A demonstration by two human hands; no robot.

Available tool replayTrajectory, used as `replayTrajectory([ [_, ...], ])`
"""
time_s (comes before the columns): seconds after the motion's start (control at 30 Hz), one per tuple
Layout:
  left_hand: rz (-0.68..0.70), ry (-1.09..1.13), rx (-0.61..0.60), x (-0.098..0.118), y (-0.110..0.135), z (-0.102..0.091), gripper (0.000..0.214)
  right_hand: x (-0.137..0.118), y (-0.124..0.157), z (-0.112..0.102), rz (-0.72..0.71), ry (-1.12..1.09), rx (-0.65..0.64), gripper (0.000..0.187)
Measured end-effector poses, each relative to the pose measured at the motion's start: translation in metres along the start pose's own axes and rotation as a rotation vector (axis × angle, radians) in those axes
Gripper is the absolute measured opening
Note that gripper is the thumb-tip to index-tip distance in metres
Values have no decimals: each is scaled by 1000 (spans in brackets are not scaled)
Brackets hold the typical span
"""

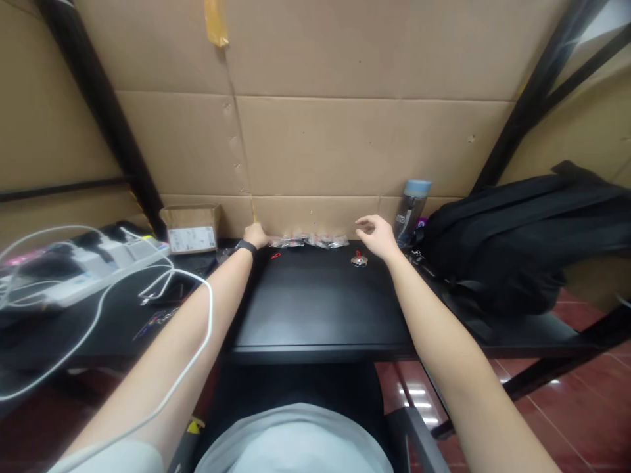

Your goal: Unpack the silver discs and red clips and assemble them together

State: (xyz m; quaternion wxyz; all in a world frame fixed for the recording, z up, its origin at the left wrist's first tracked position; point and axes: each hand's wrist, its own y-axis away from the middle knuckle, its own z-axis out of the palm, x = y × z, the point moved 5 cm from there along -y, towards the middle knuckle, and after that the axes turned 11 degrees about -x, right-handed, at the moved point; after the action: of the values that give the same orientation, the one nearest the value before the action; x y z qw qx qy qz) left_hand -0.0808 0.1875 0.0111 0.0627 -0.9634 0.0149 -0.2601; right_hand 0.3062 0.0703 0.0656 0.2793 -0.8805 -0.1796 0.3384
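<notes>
My left hand (256, 234), with a dark band at the wrist, is at the far left of the black tabletop, by the cardboard wall. Its fingers look curled closed, and whatever they hold is hidden. Beside it a row of small clear plastic packets (309, 241) with dark contents lies along the back edge. A thin red loop of cord (275, 255) rests just in front of them. On the right, my right hand (377, 235) is open, fingers apart and holding nothing. Just below and to its left sits a round shiny metal piece (359, 261) with a red loop on top.
A bottle with a blue lid (413, 207) and a black backpack (507, 243) stand to the right. On the left are an open cardboard box (191, 228) and a white power strip (106, 272). A white cable (211, 309) crosses over my left forearm.
</notes>
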Motion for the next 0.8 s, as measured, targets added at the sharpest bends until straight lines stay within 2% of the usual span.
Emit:
replayTrajectory([
  [0.1, -29, -90, 26, -2, -1, 2, 62, 2, 0, -3, 24, 29, 12, 18],
  [0.2, 14, -163, 29, -5, 3, -8, 46, 4, 0, -1, 42, 62, -79, 18],
  [0.37, 42, -264, -43, -29, 23, -38, 37, 22, 4, 14, 123, 193, -457, 30],
  [0.47, 77, -302, -67, -46, 46, -50, 40, 37, 12, 25, 208, 246, -672, 52],
  [0.53, 79, -332, -69, -55, 61, -51, 48, 43, 17, 32, 223, 241, -771, 64],
  [0.6, 50, -343, -168, -61, 73, -45, 63, 48, 19, 38, 226, 228, -824, 66],
  [0.7, 16, -344, -342, -63, 84, -32, 78, 54, 18, 42, 235, 228, -830, 64],
  [0.8, 8, -355, -358, -60, 87, -30, 74, 57, 17, 42, 234, 219, -819, 60],
])
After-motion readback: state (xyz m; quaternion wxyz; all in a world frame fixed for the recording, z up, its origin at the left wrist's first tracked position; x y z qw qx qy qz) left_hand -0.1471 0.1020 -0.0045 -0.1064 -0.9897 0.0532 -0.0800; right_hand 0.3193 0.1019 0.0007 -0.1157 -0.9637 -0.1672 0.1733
